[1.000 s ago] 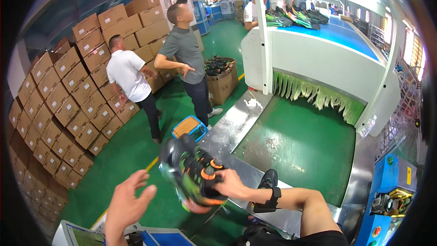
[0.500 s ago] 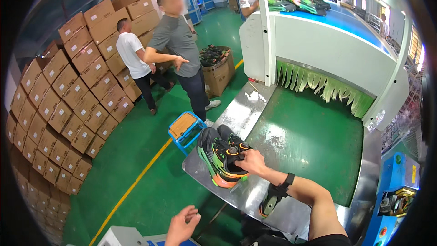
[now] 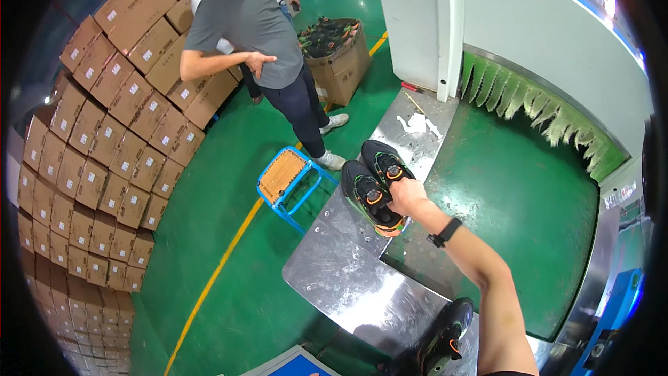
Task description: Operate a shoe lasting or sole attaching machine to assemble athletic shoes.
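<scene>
A pair of black sneakers (image 3: 367, 191) with green and orange trim stands side by side on the metal ledge (image 3: 334, 254). My right hand (image 3: 409, 197) is closed on the pair at the ankle openings, and its fingertips are partly hidden inside. Another black sneaker (image 3: 451, 331) lies on the metal surface by the lower edge, close to my right forearm. My left hand is out of view.
A blue-framed stool (image 3: 285, 174) stands left of the ledge, and a person in grey (image 3: 247, 28) is behind it. White scraps (image 3: 417, 124) lie farther along the ledge. Bristle strips (image 3: 536, 101) hang from the machine opening. Stacked cartons (image 3: 104, 146) fill the left.
My right hand has moved the sneaker pair farther away along the ledge. My left hand has dropped out of view. The lone sneaker shows more fully as the view has shifted.
</scene>
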The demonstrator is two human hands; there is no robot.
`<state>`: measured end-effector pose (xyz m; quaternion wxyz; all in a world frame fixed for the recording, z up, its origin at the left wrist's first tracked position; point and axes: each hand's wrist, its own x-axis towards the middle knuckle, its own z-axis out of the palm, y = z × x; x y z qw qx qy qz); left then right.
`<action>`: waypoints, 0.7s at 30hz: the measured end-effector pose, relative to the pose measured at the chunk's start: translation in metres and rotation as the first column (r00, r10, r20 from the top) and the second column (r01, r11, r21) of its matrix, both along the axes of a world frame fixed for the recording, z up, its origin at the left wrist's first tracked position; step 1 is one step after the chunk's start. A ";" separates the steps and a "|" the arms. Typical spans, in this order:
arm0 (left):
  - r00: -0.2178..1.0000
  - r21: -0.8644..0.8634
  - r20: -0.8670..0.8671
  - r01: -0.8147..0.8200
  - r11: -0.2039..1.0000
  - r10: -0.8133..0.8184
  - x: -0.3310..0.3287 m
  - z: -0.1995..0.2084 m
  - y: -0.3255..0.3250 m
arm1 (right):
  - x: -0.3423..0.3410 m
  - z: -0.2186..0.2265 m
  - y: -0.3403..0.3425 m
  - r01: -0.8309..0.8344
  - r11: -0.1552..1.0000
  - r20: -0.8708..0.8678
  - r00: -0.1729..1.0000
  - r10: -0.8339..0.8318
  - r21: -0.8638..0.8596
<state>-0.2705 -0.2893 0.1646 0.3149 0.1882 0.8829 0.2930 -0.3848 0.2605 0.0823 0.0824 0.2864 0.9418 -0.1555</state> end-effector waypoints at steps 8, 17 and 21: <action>0.981 0.033 -0.194 0.013 0.999 -0.006 -0.038 -0.006 0.035 | 0.009 0.043 -0.017 0.119 0.992 -0.423 0.898 -0.125 -0.040; 0.975 0.073 -0.151 -0.155 0.985 0.165 -0.013 0.017 0.027 | -0.063 0.084 -0.024 0.079 0.996 -0.249 0.966 -0.064 0.049; 0.997 0.085 -0.015 -0.078 0.993 0.080 0.000 0.052 0.005 | -0.008 0.096 -0.140 -0.423 0.905 -0.501 0.775 0.384 0.040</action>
